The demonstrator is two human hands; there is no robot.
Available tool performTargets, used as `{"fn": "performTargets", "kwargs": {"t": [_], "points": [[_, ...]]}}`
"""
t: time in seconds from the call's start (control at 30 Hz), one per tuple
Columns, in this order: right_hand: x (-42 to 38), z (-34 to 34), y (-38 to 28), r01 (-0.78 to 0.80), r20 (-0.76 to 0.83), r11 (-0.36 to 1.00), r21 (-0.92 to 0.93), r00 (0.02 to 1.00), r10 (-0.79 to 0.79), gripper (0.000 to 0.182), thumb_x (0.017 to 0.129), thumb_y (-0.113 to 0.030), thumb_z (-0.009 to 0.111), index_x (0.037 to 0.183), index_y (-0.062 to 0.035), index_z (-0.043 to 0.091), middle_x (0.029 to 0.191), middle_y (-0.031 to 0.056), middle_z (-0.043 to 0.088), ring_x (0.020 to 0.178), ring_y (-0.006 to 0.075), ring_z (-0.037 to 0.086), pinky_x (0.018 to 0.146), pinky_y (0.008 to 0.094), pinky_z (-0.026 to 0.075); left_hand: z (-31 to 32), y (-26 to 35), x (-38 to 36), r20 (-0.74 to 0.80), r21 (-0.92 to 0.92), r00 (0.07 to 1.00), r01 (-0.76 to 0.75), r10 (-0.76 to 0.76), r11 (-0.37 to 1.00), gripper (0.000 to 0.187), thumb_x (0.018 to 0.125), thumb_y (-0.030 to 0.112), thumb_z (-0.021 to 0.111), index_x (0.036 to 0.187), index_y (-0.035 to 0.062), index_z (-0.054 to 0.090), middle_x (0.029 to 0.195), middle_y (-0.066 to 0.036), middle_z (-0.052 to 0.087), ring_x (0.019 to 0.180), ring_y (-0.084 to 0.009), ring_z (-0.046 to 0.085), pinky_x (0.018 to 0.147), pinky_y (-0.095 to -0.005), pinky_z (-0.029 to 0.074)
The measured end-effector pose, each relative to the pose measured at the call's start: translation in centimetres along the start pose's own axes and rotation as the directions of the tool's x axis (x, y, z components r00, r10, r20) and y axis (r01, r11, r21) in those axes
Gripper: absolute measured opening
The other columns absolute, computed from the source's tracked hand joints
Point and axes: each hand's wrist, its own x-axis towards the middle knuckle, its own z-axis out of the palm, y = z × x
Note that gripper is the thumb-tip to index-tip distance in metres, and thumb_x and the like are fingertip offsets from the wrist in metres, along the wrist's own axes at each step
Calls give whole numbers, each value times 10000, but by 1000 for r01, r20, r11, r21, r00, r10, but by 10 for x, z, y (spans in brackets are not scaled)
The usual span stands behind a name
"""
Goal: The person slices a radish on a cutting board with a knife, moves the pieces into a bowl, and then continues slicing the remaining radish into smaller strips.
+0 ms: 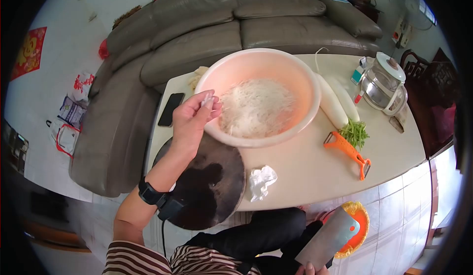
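Note:
My left hand (198,112) is over the left rim of a large pink basin (309,95), its fingertips pinched on a small whitish piece. Shredded white radish (258,108) lies in the basin. My right hand (312,269), at the bottom edge, holds a cleaver (329,238), its wide blade slanting up to the right. Below my left forearm is a round dark cutting board (217,191) with a wet patch. A crumpled white tissue (262,182) lies right of the board.
On the table (290,166) are two white radishes (331,102), cut green stems (354,134), an orange peeler (347,153), a glass kettle (383,84) and a black phone (171,109). A bin with a yellow liner (362,230) stands on the floor; a grey sofa (197,38) is behind.

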Motion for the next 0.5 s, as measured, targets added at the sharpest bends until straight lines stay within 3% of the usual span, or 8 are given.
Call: {"fn": "performTargets", "kwargs": {"t": [0.07, 0.1, 0.17, 0.23, 0.33, 0.37, 0.43, 0.5], "points": [[6, 0, -2, -35, -58, 999, 12, 998, 35, 149, 987, -88, 539, 872, 5, 552, 551, 44, 515, 416, 93, 423, 418, 236, 375, 24, -16, 15, 99, 305, 987, -150, 125, 940, 332, 1012, 147, 552, 1291, -28, 595, 1207, -127, 647, 1041, -198, 641, 931, -315, 518], [8, -1, -2, -43, -67, 999, 19, 997, 44, 149, 987, -88, 539, 872, 5, 552, 551, 44, 515, 416, 93, 423, 418, 236, 375, 28, -26, 15, 111, 309, 987, -147, 117, 940, 332, 1012, 147, 552, 1291, -28, 595, 1207, -127, 647, 1041, -198, 641, 931, -315, 518], [11, 1, -1, -30, 10, 999, -21, 1000, 30, 187, 989, -98, 542, 826, -6, 545, 540, 39, 513, 423, 93, 436, 421, 237, 372, 27, -42, 19, 462, 564, 886, -315, 24, 764, 299, 1004, 128, 544, 1262, 6, 634, 1264, -157, 626, 1067, -221, 633, 949, -324, 501], [15, 7, -11, -62, -2, 998, -33, 998, 62, 234, 993, -110, 544, 778, -18, 533, 530, 33, 508, 430, 95, 446, 426, 240, 372, 27, -36, 29, 397, 574, 918, -242, -7, 783, 281, 964, 47, 582, 1230, -14, 648, 1298, -148, 601, 1165, -175, 581, 995, -285, 460], [19, 7, -11, -70, 19, 998, -6, 997, 70, 257, 995, -121, 543, 757, -27, 528, 526, 29, 502, 429, 98, 443, 426, 241, 371, 20, -29, 33, 332, 490, 940, -238, 73, 839, 193, 908, 1, 645, 1091, -43, 689, 1035, -82, 672, 927, -124, 620, 848, -250, 500], [20, 6, -11, -71, 33, 997, -14, 997, 71, 263, 995, -124, 542, 751, -28, 529, 524, 27, 500, 430, 99, 446, 426, 241, 370, 22, -26, 31, 334, 490, 939, -242, 76, 837, 193, 908, 1, 645, 1091, -43, 689, 1035, -82, 672, 927, -124, 620, 848, -250, 500], [19, 5, -12, -65, 38, 998, -23, 997, 66, 268, 995, -127, 541, 746, -30, 530, 523, 26, 498, 430, 100, 448, 426, 242, 370, 26, -23, 26, 221, 568, 974, -98, -38, 817, 173, 887, 19, 680, 1053, -28, 688, 875, -36, 672, 791, -75, 596, 739, -227, 499], [18, 4, -12, -91, 33, 996, -9, 995, 91, 264, 996, -123, 534, 751, -28, 533, 521, 23, 494, 431, 100, 452, 424, 241, 367, 27, -30, 25, 203, 594, 979, -97, -32, 798, 186, 878, 28, 691, 1059, -15, 683, 820, -16, 656, 749, -55, 574, 705, -214, 490]]}}
